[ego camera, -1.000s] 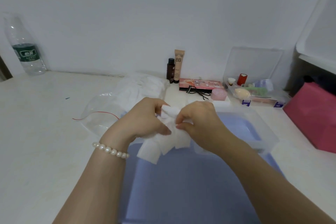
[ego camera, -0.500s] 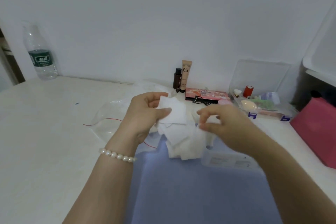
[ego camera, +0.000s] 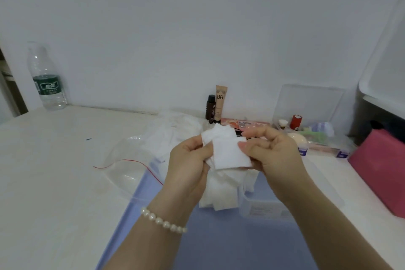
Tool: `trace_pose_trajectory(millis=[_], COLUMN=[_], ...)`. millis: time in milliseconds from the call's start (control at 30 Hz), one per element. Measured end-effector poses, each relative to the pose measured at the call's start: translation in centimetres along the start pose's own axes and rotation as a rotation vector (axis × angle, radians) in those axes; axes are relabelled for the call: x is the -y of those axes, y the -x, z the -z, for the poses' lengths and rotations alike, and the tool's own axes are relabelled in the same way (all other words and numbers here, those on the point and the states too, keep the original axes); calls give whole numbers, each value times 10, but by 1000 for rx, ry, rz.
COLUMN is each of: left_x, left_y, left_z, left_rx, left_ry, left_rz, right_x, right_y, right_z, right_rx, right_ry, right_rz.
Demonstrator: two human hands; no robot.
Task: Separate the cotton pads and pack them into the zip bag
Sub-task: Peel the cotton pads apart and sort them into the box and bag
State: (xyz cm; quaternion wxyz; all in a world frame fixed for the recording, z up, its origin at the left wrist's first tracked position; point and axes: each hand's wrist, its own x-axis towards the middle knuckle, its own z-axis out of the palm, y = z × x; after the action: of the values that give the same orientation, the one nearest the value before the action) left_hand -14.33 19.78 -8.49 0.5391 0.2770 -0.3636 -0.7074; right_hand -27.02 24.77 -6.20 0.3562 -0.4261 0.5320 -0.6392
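A bunch of white square cotton pads [ego camera: 228,155] hangs between both hands above the table. My left hand [ego camera: 188,164], a pearl bracelet at its wrist, grips the bunch from the left. My right hand [ego camera: 274,153] pinches the front pad at its right edge. More pads dangle below the hands. The clear zip bag [ego camera: 131,160] with a red seal line lies open on the table to the left; several white pads lie inside its far end [ego camera: 175,131].
A blue mat [ego camera: 219,243] covers the table in front of me, with a clear plastic box [ego camera: 263,208] on it. At the back stand a water bottle [ego camera: 47,79], cosmetic tubes [ego camera: 220,103] and a clear organiser [ego camera: 313,136]. A pink box [ego camera: 381,166] sits at the right.
The hands had drawn apart half a second ago; now the right hand has come back and pinches the front pad. The bunch has risen a little.
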Motion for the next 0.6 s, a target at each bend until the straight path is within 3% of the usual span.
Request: trace_pose_trajectory(millis=[233, 433, 600], left_x=[4, 2, 7], left_y=[1, 3, 8], left_z=[-2, -2, -7], left_rx=[114, 223, 267], left_ry=[63, -21, -97], left_rz=[186, 157, 129], right_x=[0, 15, 12], right_y=[1, 3, 5], right_z=[0, 12, 12], right_rx=[5, 74, 23], right_ry=[117, 96, 158], right_rz=[171, 263, 334])
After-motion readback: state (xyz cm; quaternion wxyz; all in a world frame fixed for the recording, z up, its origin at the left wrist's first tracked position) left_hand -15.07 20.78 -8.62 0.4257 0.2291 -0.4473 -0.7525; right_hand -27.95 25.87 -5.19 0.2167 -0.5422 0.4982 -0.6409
